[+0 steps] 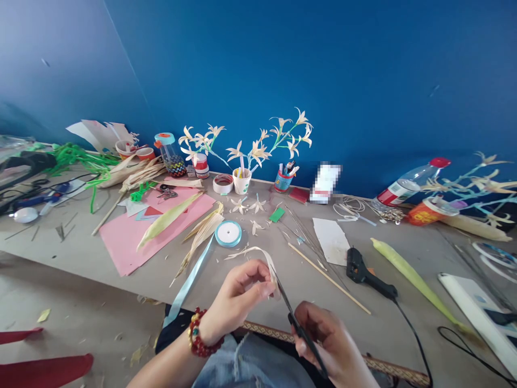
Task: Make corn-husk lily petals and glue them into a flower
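Note:
My left hand (246, 291), with a red bead bracelet (197, 337) at the wrist, pinches a pale strip of corn husk (262, 254). Its long end curls away to the left above the table. In my right hand (319, 334) is a pair of black-handled scissors (301, 328), its blades pointing up and left against the husk by my left fingertips. Whether the blades are apart cannot be made out. Small cut husk petals (256, 227) lie beyond my hands, near a spool of light blue ribbon (228, 234) whose tail hangs over the table edge.
A black glue gun (369, 275) with its cord lies at the right, near a green corn husk (416, 277) and a wooden stick (329, 277). Husk flowers stand in a paper cup (241, 182) at the back. Pink paper (121, 242) lies left. Behind rises a blue wall (258, 64).

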`<action>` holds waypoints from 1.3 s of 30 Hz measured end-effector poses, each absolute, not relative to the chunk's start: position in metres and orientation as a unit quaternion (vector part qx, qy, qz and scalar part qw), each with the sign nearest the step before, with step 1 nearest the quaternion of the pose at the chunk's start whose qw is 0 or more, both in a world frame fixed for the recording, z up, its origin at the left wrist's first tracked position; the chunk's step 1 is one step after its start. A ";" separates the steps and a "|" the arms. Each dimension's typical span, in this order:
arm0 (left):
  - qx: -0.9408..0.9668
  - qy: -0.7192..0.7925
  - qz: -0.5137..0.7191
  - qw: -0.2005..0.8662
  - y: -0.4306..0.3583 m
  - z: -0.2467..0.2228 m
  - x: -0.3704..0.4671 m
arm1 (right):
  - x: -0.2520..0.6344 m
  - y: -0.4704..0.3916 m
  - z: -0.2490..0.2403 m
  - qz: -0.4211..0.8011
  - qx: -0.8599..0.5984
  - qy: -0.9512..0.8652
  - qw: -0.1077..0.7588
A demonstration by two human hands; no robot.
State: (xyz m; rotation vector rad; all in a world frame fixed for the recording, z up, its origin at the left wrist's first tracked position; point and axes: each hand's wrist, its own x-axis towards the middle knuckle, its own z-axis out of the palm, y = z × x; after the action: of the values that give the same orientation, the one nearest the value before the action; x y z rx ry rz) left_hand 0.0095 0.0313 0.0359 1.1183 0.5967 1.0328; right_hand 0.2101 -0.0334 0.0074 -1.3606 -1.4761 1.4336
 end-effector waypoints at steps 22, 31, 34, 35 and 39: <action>0.483 0.266 0.430 0.714 0.042 0.042 0.010 | 0.217 -0.032 -0.015 0.521 -0.523 -0.581 0.343; 0.471 0.243 0.399 0.748 0.053 0.033 0.008 | 0.216 -0.028 -0.017 0.541 -0.534 -0.549 0.347; 0.457 0.257 0.394 0.755 0.057 0.025 0.008 | 0.214 -0.023 -0.016 0.560 -0.549 -0.521 0.338; 0.457 0.267 0.392 0.753 0.059 0.023 0.008 | 0.214 -0.022 -0.017 0.565 -0.555 -0.511 0.334; 0.477 0.302 0.382 0.732 0.063 0.015 0.005 | 0.218 -0.022 -0.022 0.584 -0.553 -0.495 0.328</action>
State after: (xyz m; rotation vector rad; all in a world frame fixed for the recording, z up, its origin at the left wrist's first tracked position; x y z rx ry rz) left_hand 0.0046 0.0630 0.0153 1.0496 0.6647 0.8398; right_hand 0.2181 -0.0219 -0.0220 -1.4487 -1.2952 1.5302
